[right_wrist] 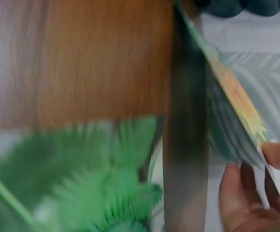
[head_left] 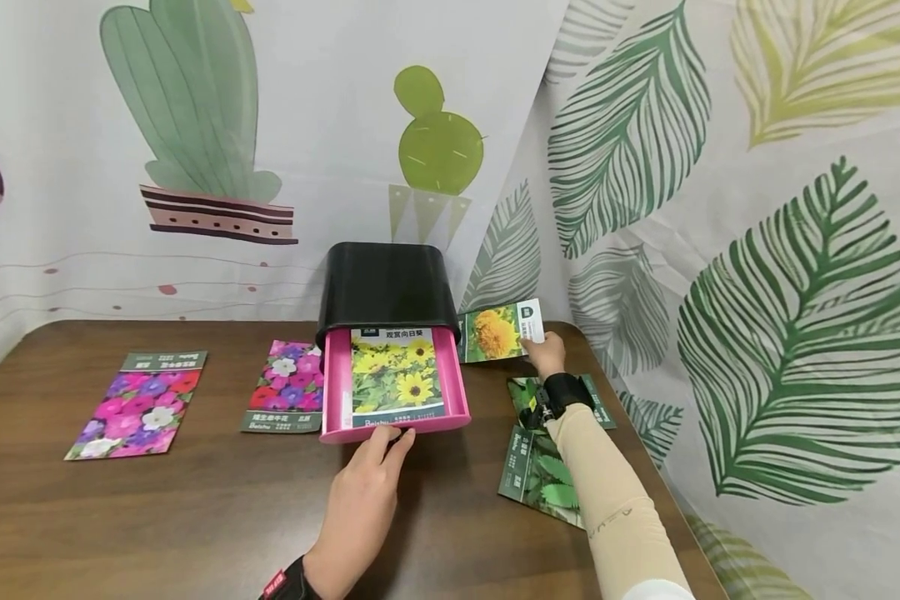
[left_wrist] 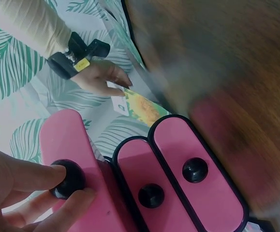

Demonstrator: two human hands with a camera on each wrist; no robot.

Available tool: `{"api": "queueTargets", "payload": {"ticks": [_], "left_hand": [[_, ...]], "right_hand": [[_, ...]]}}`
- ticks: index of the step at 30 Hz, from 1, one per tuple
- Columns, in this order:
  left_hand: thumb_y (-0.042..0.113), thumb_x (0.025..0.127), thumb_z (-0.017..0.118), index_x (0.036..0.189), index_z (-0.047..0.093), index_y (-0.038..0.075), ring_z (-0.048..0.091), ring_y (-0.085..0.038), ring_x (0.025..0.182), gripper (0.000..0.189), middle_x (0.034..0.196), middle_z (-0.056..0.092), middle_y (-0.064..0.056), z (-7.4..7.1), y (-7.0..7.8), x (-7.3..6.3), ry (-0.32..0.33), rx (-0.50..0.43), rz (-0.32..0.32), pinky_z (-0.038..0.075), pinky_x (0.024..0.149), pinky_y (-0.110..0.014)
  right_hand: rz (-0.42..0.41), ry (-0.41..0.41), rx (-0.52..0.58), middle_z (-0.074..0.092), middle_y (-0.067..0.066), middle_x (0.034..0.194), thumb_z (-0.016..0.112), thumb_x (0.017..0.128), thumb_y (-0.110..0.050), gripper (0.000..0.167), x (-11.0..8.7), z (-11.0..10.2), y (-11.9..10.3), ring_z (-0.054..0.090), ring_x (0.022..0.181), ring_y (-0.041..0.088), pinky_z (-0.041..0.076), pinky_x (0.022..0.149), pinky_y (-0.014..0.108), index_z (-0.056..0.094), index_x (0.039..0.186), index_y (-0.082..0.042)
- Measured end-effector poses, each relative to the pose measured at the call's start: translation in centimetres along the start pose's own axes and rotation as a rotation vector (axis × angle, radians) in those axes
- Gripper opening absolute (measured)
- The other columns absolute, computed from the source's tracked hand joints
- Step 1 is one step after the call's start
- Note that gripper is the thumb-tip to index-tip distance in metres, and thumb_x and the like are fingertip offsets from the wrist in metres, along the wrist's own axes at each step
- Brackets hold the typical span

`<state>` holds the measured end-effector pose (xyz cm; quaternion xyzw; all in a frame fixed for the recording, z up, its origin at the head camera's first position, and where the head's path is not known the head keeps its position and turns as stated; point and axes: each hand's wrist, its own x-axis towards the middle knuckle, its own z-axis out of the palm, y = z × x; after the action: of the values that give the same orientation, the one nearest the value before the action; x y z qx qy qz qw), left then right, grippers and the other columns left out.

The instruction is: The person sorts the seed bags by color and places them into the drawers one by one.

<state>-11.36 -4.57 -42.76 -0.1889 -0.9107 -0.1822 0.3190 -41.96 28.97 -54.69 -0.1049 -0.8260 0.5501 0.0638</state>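
Note:
A black drawer box point(head_left: 390, 287) stands at the back of the table, its top pink drawer point(head_left: 461, 400) pulled out. In that drawer lies a seed packet with yellow sunflowers point(head_left: 399, 375). My left hand point(head_left: 358, 504) pinches the round black knob point(left_wrist: 68, 180) on the drawer front between thumb and fingers. To the right of the box, my right hand point(head_left: 547, 355) grips one end of a seed packet with an orange flower point(head_left: 493, 333). That packet is tilted up off the table in the right wrist view, thumb on one face and fingers behind.
Two packets of green-leaf pictures point(head_left: 543, 479) lie under my right forearm, partly covered. Left of the box are a packet of mixed petunias point(head_left: 288, 379) and another pink-purple one point(head_left: 138, 408). Two lower pink drawers point(left_wrist: 198, 140) are closed. A patterned cloth wall point(head_left: 345, 125) borders the table.

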Motion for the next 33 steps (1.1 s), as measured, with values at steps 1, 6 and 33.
{"api": "queueTargets", "payload": {"ticks": [1, 6, 33], "left_hand": [[-0.010, 0.068, 0.072, 0.111, 0.067, 0.004, 0.058, -0.018, 0.080, 0.045, 0.098, 0.055, -0.006, 0.0, 0.0, 0.0, 0.004, 0.001, 0.000, 0.055, 0.066, -0.030], [-0.010, 0.070, 0.072, 0.110, 0.067, 0.005, 0.059, -0.018, 0.081, 0.043, 0.099, 0.055, -0.005, 0.0, 0.0, 0.0, 0.000, -0.001, -0.008, 0.054, 0.065, -0.030], [0.001, 0.074, 0.075, 0.109, 0.070, 0.009, 0.057, -0.014, 0.074, 0.037, 0.096, 0.055, -0.003, -0.8, 0.0, 0.5, -0.043, 0.010, -0.040, 0.051, 0.055, -0.027]], "right_hand": [[-0.007, 0.001, 0.064, 0.056, 0.020, 0.107, 0.066, 0.087, -0.026, 0.042, -0.5, 0.1, -0.3, 0.064, 0.085, 0.030, 0.053, 0.071, 0.041, 0.050, 0.115, 0.001], [0.019, 0.034, 0.161, 0.049, 0.029, 0.121, 0.053, 0.094, -0.010, 0.037, -8.2, -0.2, -7.8, 0.064, 0.095, 0.038, 0.054, 0.083, 0.040, 0.042, 0.123, 0.009], [-0.132, -0.020, 0.386, 0.055, -0.002, 0.108, 0.058, 0.092, -0.021, 0.040, -20.0, -8.9, -14.2, 0.060, 0.077, 0.005, 0.053, 0.064, 0.020, 0.046, 0.124, 0.001]]}}
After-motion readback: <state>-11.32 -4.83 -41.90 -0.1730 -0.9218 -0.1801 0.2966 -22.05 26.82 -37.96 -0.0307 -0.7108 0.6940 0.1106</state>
